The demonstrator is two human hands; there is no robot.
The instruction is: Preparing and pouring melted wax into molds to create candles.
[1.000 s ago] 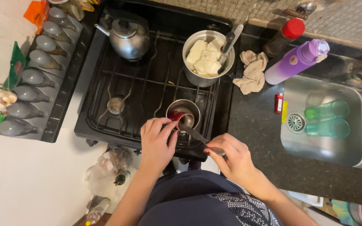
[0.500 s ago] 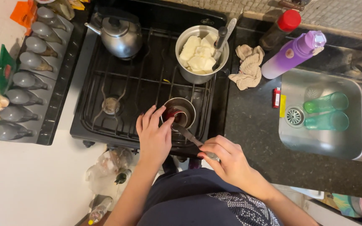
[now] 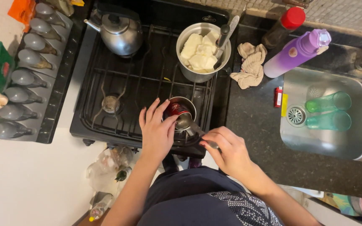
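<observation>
On black stove beside granite counter, left hand fingers grasp cup; right hand fingers clench spoon.

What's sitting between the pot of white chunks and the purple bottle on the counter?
In the head view, a crumpled beige cloth lies on the dark counter between the pot of white chunks and the purple bottle.

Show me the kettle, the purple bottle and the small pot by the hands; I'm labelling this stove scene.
kettle (image 3: 120,33): head view, on its rounded steel body.
purple bottle (image 3: 292,56): head view, mid-barrel.
small pot (image 3: 188,105): head view, on its far rim.
</observation>
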